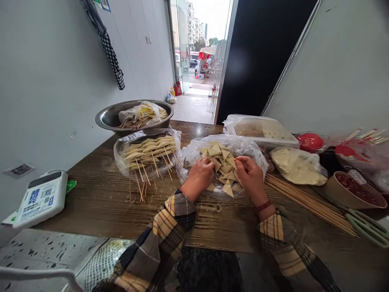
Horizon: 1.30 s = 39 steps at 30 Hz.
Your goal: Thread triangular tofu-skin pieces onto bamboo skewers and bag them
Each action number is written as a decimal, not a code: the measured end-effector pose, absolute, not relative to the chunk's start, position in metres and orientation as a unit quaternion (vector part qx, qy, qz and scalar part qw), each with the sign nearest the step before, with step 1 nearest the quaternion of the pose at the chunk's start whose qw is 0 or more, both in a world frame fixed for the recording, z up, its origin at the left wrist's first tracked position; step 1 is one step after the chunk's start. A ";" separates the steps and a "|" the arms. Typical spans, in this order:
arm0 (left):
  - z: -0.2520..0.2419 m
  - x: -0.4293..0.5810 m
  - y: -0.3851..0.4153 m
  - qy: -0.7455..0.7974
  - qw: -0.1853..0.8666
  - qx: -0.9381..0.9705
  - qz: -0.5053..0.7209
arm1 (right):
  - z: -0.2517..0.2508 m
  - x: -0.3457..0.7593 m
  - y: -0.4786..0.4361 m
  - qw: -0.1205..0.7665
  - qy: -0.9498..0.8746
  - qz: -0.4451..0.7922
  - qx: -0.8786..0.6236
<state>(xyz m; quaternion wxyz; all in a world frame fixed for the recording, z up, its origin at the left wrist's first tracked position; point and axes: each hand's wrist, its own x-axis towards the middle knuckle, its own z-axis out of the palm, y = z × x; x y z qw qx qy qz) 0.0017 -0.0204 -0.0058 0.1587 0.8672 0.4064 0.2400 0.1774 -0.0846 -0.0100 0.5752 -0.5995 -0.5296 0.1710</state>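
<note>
My left hand (pixel 199 176) and my right hand (pixel 251 175) rest on a clear plastic bag (pixel 194 152) full of tan triangular tofu pieces (pixel 223 164) on a dark wooden table (pixel 100 198). Both hands have curled fingers, pinching at the triangles at the pile's edges. What each one grips is too small to make out. To the left, another bag holds several triangles threaded on bamboo skewers (pixel 150 152).
A metal bowl (pixel 106 117) with more skewers in plastic stands at the back left. Loose bamboo sticks (pixel 310 200) lie to the right, beside bagged food (pixel 298 164), a plastic tray (pixel 261 129), a brown bowl (pixel 352 190) and green scissors (pixel 369 229). A white device (pixel 41 198) sits far left.
</note>
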 end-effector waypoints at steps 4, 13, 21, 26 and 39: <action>-0.004 0.000 -0.024 0.393 0.115 0.895 0.178 | -0.010 0.180 -0.084 0.587 -0.517 0.170 -0.600; -0.010 0.003 -0.023 0.404 0.074 0.903 0.123 | -0.010 0.179 -0.084 0.589 -0.520 0.169 -0.595; -0.021 0.006 -0.018 0.387 0.130 0.896 0.171 | -0.013 0.179 -0.082 0.589 -0.520 0.174 -0.594; -0.017 0.006 -0.013 0.424 0.255 0.821 0.287 | -0.010 0.179 -0.084 0.587 -0.521 0.166 -0.597; -0.002 -0.001 -0.011 0.271 0.777 0.389 0.414 | -0.005 0.165 -0.093 0.526 -0.605 0.202 -0.562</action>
